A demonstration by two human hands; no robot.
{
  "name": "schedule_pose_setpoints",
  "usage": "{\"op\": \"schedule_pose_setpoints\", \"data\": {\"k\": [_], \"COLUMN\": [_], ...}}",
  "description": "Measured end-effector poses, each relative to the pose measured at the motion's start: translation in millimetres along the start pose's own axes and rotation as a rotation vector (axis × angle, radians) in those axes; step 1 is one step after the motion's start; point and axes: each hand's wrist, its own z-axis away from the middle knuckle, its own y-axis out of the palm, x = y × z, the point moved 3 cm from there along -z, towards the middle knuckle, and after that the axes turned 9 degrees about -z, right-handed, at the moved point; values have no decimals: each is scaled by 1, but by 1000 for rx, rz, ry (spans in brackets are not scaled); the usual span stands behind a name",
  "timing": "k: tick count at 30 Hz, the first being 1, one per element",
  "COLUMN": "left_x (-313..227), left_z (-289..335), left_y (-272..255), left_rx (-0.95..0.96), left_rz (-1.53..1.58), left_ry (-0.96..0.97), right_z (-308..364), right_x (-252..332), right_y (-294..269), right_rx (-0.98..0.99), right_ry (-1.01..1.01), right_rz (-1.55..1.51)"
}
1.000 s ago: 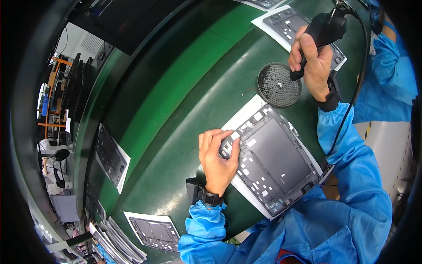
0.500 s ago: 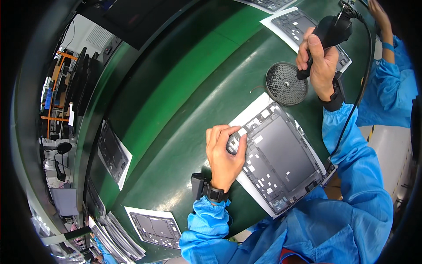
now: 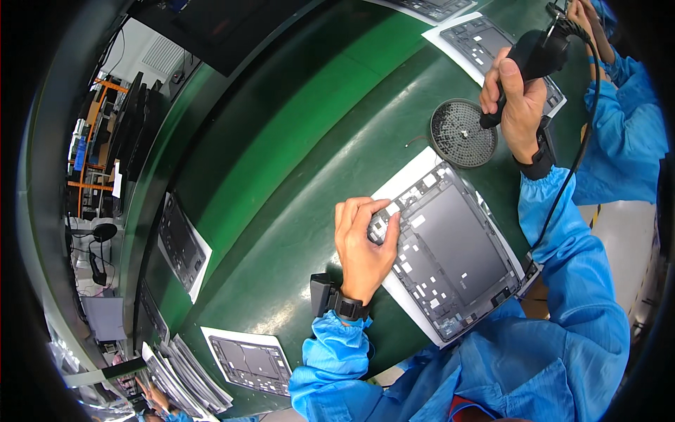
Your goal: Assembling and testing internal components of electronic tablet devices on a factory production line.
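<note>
While the right hand (image 3: 519,105) is closed around a black corded driver (image 3: 538,53), its lower end sits over the right side of the round perforated dish (image 3: 467,164); can't tell if it touches. Left hand (image 3: 365,246) is well apart from the right, to the dish's near left, thumb and fingertips spread on a tablet-like housing (image 3: 457,243). Can't tell if it grips the edge or just steadies it.

Housing location: on the near side of the dish, far corner just beside it, lying on a white sheet (image 3: 406,174).

Risks, my read:
- Driver end drags sideways in the dish: small dark parts (image 3: 450,133) get knocked out of their holes.
- Cable (image 3: 595,98) runs down right of the dish along the right arm. Snag there and the tool jerks.
- Housing slides with the sheet if the left hand pushes toward the dish; dish gets bumped, parts spill.
- Anything dropped on the near side could land inside the open housing and hide among its white patches.

Containers: dish has a grid of holes, many filled with dark bits, plus one pale piece near its middle. Bits too small to identify.

Another housing (image 3: 478,46) lies beyond the dish, partly behind the right hand.
</note>
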Motion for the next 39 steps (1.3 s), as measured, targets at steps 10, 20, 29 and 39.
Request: {"op": "schedule_pose_setpoints", "data": {"k": [10,20,29,39], "left_x": [1,8,2,3], "left_z": [2,10,7,8], "left_y": [-2,1,0,1], "left_rx": [-30,-58,-103,-73], "left_rz": [22,33,13,9], "left_ry": [35,18,-1,-26], "right_z": [0,33,75,70], "right_x": [-3,54,17,12], "right_y": [4,94,147,138], "right_rx": [11,109,192,228], "right_ry": [16,-39,196,197], "right_rz": [-57,-172,-335,-202]}}
